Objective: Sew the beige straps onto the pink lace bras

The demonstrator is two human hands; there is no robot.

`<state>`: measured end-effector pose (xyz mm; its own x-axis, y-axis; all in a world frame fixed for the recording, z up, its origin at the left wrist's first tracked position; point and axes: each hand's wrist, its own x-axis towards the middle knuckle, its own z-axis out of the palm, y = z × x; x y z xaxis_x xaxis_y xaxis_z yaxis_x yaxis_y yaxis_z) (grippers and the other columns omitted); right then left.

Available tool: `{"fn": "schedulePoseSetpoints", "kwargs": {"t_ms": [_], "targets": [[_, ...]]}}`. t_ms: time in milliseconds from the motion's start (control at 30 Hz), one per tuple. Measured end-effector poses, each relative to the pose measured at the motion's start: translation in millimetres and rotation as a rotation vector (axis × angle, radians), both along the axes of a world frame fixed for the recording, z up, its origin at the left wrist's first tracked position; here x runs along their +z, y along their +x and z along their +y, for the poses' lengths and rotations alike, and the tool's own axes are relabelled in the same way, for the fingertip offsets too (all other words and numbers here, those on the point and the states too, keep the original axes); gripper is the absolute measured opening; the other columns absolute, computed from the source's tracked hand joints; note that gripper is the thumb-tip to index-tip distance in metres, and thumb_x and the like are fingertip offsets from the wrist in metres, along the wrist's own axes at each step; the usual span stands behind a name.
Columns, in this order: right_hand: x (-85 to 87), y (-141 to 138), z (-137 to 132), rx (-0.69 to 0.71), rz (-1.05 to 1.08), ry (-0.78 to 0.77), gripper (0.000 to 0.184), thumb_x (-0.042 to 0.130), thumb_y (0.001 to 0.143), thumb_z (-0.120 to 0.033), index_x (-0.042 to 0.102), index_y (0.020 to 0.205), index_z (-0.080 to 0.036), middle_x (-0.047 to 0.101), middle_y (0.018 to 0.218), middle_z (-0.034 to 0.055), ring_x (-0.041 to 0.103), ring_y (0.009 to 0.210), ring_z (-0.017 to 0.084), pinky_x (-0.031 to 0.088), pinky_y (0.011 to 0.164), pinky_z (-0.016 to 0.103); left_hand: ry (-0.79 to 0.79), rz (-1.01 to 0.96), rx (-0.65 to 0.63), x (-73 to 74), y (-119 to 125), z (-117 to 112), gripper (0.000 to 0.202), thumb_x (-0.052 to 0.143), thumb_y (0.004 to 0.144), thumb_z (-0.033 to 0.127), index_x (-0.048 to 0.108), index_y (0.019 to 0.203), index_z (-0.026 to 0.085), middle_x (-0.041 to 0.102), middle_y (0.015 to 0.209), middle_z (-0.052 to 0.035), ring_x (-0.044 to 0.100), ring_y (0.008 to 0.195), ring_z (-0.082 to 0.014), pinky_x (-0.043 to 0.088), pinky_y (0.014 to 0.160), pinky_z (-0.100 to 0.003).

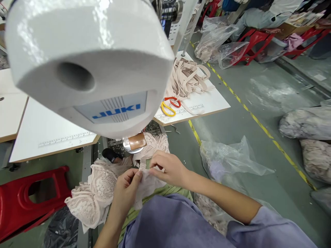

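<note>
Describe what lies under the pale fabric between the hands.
Green cloth shows past the lower edges of the pale fabric; whatever is directly beneath is covered and unseen.

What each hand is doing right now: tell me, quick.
Left hand: closed, pinching the pale fabric.
Right hand: fingers curled at the fabric; whether they grip it cannot be told.

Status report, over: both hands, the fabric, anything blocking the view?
Left hand pinching pale fabric; right hand on it too. Fabric partly over green cloth. Machine head hiding part of the view.
</note>
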<state>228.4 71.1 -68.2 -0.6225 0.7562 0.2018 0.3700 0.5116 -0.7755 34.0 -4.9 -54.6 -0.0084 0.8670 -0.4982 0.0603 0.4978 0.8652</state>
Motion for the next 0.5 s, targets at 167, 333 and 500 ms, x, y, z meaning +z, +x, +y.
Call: {"fn": "schedulePoseSetpoints", "kwargs": {"t_ms": [167, 333, 500], "targets": [[4.3, -14.2, -6.9, 0.113, -0.035, 0.201, 0.020, 0.049, 0.101, -0.031, 0.066, 0.109, -0.022, 0.066, 0.099, 0.0042, 0.061, 0.087, 0.015, 0.045, 0.069, 0.024, 0.108, 0.119, -0.118, 4.2, 0.7, -0.4, 0.034, 0.053, 0.093, 0.048, 0.065, 0.082, 0.018, 0.058, 0.074, 0.0002, 0.050, 0.072, -0.0147, 0.039, 0.065, -0.023], [-4.7, -8.8, 12.9, 0.013, -0.118, 0.322, 0.028, 0.041, 0.102, -0.024, 0.065, 0.088, -0.021, 0.063, 0.085, 0.0036, 0.055, 0.078, 0.016, 0.040, 0.064, 0.027, 0.077, 0.129, -0.178, 6.7, 1.7, -1.3, 0.036, 0.052, 0.093, 0.049, 0.065, 0.079, 0.017, 0.054, 0.069, 0.0010, 0.046, 0.067, -0.0133, 0.036, 0.060, -0.022], [-41.2, 27.5, 40.3, -0.401, 0.007, -0.169, 0.044, 0.032, 0.105, -0.042, 0.058, 0.077, -0.019, 0.057, 0.079, 0.0036, 0.054, 0.077, 0.017, 0.044, 0.074, 0.030, -0.031, -0.078, -0.032, 7.0, -6.1, -6.3, 0.039, 0.060, 0.087, 0.054, 0.064, 0.076, 0.016, 0.054, 0.067, 0.0014, 0.044, 0.061, -0.0107, 0.036, 0.054, -0.020]]}}
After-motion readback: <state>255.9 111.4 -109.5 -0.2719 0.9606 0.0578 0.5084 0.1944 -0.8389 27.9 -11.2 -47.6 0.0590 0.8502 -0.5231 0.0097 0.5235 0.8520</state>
